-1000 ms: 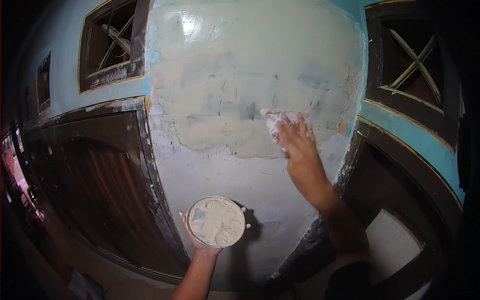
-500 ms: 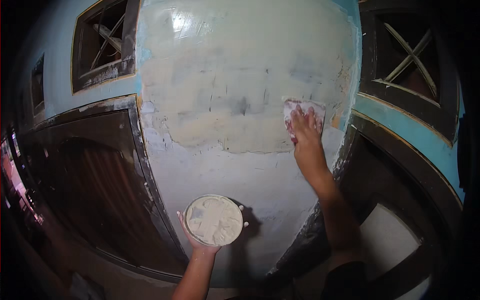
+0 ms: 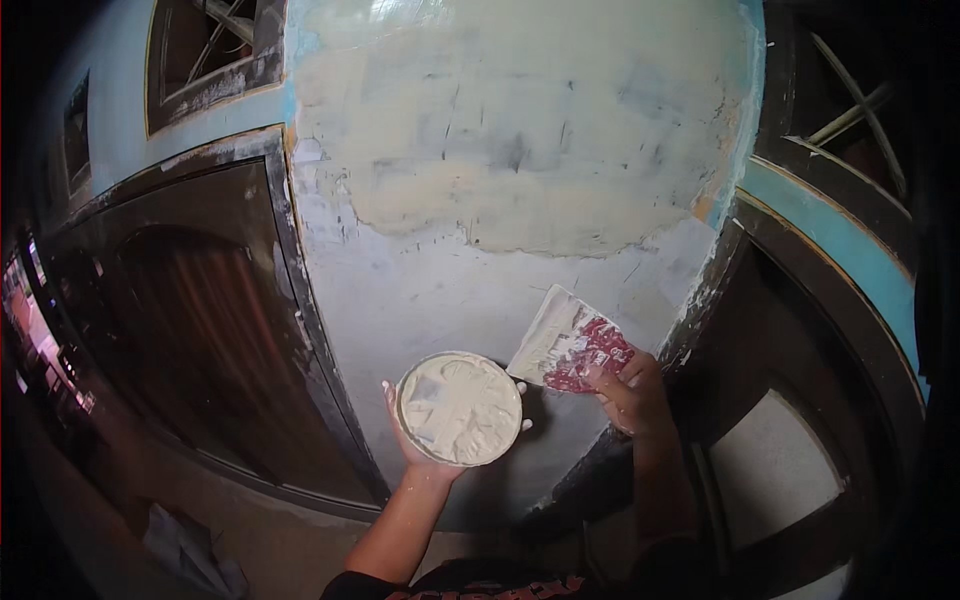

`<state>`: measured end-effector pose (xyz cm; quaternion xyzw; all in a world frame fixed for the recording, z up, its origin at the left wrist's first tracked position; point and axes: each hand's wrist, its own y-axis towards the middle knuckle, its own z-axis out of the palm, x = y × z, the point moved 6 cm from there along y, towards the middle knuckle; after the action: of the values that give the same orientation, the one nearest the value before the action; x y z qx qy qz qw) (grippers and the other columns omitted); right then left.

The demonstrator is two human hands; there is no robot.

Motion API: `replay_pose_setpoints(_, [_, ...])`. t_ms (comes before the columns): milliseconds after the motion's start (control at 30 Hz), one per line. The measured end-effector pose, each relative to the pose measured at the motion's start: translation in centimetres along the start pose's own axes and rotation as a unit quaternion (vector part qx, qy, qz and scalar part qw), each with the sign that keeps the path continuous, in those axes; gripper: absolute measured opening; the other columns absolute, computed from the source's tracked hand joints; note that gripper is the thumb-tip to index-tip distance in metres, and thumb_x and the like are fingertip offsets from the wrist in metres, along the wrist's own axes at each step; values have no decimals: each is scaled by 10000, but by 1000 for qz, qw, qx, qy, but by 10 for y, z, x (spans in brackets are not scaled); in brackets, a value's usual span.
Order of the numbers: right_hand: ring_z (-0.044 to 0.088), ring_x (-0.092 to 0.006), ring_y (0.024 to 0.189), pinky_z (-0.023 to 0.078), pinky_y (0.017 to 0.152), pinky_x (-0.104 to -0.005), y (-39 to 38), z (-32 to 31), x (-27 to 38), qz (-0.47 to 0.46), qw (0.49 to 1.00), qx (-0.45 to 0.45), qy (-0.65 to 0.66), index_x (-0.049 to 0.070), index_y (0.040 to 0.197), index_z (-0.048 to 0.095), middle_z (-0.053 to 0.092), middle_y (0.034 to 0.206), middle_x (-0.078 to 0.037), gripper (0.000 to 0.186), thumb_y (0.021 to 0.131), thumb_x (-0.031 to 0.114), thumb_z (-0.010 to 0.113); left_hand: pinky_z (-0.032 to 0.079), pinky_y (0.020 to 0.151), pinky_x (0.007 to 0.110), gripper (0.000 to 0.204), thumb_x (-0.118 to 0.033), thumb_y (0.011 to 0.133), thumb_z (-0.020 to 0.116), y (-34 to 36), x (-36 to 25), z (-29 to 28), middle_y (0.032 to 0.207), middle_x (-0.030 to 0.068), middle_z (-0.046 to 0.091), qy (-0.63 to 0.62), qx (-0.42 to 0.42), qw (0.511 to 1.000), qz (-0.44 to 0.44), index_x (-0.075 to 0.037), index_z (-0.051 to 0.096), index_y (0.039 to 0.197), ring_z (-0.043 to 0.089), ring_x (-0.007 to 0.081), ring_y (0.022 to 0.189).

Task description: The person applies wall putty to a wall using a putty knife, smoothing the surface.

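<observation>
from r hand [image 3: 636, 396] juts a red scraper [image 3: 574, 348] smeared w/ pale paste [image 3: 546, 334].

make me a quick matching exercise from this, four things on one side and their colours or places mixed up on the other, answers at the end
Column one
1. scraper
2. round container
3. panelled door on the left
4. upper wall area

Column two
A. dark brown
B. held up by the left hand
C. pale cream with dark smudges
D. red and white, gripped in the right hand

Right pairs: 1-D, 2-B, 3-A, 4-C
</observation>
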<state>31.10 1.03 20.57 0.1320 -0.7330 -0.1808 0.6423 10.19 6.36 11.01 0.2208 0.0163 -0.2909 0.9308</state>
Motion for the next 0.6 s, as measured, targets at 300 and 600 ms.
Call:
replay_pose_setpoints(300, [692,-314,1154,526,1028,-411,-26,74,33,-312,901,202,-224,12,1283,658,705,1218,-176,520,819,-180,524,370,1113,683,994,-849,907,311,-10,-2,-22,1506,244,483,-114,8,993,31,-64,457,1499,499,472,1343])
replay_pose_setpoints(600, [606,-302,1295,453,1073,-435,-39,92,12,-302,810,324,-383,77,1280,689,674,1332,-96,638,691,-122,545,446,1101,567,969,-815,944,285,-15,2,-26,1479,255,512,5,-76,996,37,-35,465,1489,544,445,1304])
